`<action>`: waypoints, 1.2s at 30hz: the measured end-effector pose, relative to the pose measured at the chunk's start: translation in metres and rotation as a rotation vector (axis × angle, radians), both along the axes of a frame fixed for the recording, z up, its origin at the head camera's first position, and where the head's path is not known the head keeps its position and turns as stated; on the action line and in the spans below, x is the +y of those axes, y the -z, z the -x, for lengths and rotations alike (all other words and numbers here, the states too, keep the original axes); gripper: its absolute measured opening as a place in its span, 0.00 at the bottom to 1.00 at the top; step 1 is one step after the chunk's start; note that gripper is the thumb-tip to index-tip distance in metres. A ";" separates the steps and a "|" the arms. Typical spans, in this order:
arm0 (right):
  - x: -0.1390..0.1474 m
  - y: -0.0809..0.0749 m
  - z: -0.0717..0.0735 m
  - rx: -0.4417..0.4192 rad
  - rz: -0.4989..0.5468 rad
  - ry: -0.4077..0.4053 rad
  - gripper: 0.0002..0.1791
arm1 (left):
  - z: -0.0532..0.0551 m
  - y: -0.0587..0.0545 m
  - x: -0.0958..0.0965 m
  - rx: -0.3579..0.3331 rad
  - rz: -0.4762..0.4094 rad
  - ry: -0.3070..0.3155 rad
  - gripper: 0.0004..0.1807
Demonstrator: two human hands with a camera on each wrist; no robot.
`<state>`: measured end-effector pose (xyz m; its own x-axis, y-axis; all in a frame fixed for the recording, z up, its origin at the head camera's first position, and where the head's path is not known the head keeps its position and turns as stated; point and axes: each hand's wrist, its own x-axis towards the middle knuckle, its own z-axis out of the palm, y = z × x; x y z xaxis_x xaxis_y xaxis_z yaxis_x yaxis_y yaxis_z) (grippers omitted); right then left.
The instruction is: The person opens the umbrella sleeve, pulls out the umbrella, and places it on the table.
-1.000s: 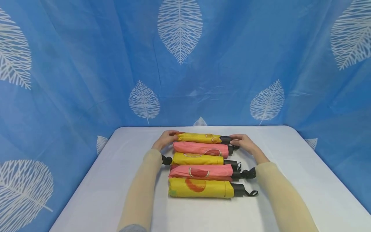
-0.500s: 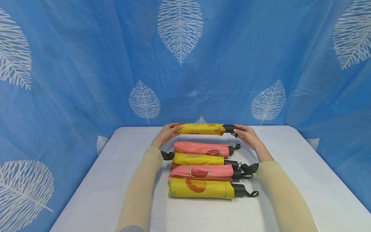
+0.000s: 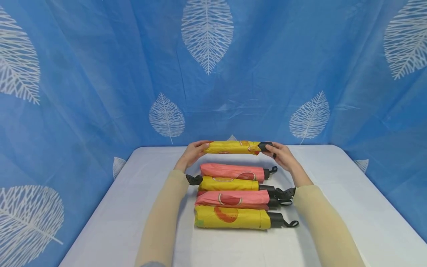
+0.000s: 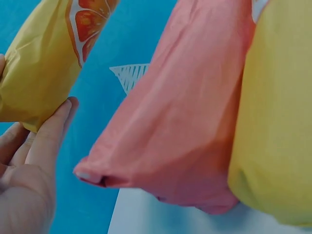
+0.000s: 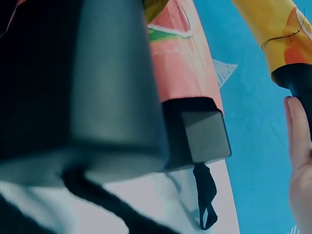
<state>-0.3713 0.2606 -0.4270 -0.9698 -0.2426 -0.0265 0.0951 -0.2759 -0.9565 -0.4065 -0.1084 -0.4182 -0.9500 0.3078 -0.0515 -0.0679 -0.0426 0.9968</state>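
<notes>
Head view: five folded umbrellas in all, three yellow and two pink. Four lie side by side in a row on the white tabletop [image 3: 333, 193]: a pink umbrella [image 3: 233, 172] farthest, then yellow, pink and yellow nearest (black handles mostly to the right). The fifth, a yellow umbrella [image 3: 231, 147], is held level above the far end of the row; the left hand [image 3: 193, 152] curls its fingers round the cloth tip, and the right hand [image 3: 280, 155] grips the black handle. A second ago it lay on the tabletop against the pink one; half a second ago it was already raised, and now sits slightly higher.

Left wrist view: fingers [image 4: 48, 134] touch the yellow cloth end, with pink and yellow bundles alongside.

Right wrist view: fingers [image 5: 297, 146] sit by the black handle; the grip itself is hidden.
</notes>
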 end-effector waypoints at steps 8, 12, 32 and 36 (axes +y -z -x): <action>0.001 -0.005 -0.005 -0.075 0.059 -0.031 0.37 | -0.003 0.000 -0.002 0.045 -0.047 -0.003 0.27; 0.001 -0.006 -0.007 -0.081 0.114 -0.044 0.37 | -0.006 -0.003 -0.003 0.058 -0.084 0.013 0.28; -0.002 -0.010 -0.008 -0.050 0.330 0.099 0.35 | -0.005 0.000 -0.019 0.071 -0.209 -0.035 0.27; 0.001 -0.009 -0.007 -0.064 0.356 0.111 0.36 | -0.006 0.002 -0.025 0.057 -0.213 -0.062 0.26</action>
